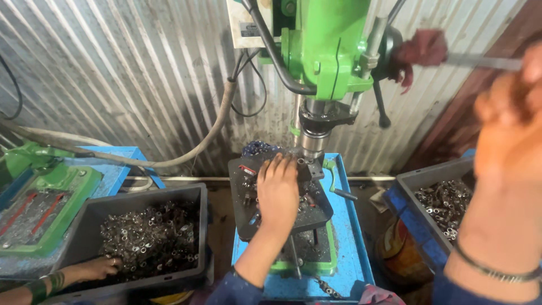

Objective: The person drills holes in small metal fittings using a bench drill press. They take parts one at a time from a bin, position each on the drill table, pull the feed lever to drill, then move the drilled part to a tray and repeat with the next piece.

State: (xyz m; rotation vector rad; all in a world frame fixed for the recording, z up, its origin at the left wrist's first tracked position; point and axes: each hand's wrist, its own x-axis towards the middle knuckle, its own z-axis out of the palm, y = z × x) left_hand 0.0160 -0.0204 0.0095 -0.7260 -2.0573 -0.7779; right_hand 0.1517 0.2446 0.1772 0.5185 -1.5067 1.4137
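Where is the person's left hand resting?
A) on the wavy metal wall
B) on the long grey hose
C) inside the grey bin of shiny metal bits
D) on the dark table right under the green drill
D: the left hand lies flat on the dark work table just below the spindle of the green drill press, while the right hand is raised by the feed handle.
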